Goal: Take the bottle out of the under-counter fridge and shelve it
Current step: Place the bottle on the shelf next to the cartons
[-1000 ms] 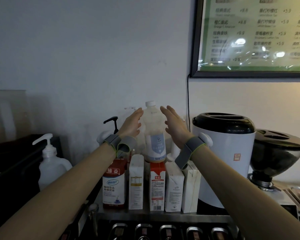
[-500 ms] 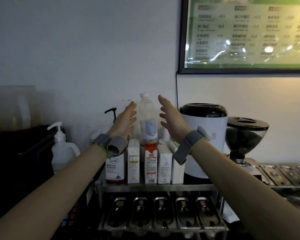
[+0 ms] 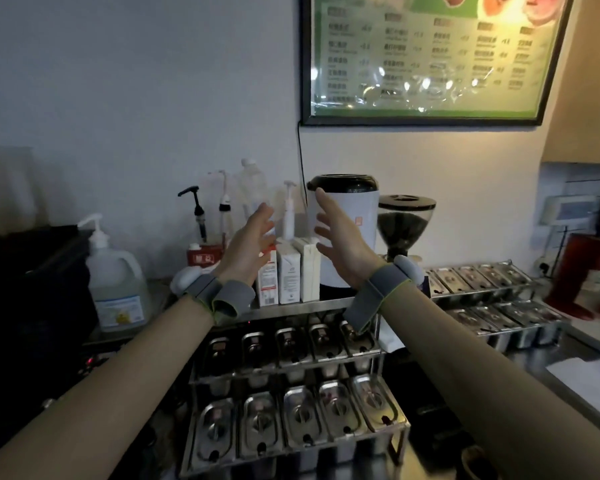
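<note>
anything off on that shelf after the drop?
Nothing stands out. The bottle stands upright at the back of the shelf, behind the cartons. Both hands, left and right, are open and clear of it. No spills visible.

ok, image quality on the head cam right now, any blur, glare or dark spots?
Head view: motion blur smears the left hand and right hand, both open and empty; the bottle on the shelf is a pale ghost against the wall; glare spots wash out the menu board; warm light at right, left side sunk in shadow; wide-angle bending at the edges.
</note>
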A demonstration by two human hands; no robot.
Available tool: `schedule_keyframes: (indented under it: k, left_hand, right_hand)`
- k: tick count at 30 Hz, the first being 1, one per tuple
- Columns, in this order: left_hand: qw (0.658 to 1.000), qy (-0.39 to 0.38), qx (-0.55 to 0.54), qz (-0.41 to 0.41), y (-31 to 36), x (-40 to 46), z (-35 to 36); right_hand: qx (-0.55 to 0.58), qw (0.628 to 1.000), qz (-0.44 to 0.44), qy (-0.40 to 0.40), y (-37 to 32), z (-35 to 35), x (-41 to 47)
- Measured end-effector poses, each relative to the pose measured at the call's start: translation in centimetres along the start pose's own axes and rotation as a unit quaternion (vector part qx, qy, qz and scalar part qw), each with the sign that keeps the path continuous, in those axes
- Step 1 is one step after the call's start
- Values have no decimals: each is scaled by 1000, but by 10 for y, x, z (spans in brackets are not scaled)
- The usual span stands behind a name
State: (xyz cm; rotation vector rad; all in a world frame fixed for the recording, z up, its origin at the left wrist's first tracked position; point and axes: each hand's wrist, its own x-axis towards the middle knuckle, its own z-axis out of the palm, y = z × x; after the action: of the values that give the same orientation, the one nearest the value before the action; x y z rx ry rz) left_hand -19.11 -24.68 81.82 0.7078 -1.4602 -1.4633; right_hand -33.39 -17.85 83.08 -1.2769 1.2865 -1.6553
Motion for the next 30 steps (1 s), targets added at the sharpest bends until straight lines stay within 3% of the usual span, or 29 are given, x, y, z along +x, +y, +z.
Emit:
schedule_keyframes:
  k: [11, 20, 30]
  left_hand:
    - [999, -25, -30, -23, -35, -70, 38]
    - [995, -69, -48, -53, -93, -155, 113]
    - [989, -108, -48, -87, -237, -266, 176]
  right_hand:
    - [-29, 997, 40, 54, 13, -40, -100]
    - [-58, 991, 49, 108, 51, -99, -202]
    - [-42, 987, 109, 115, 152, -163, -330]
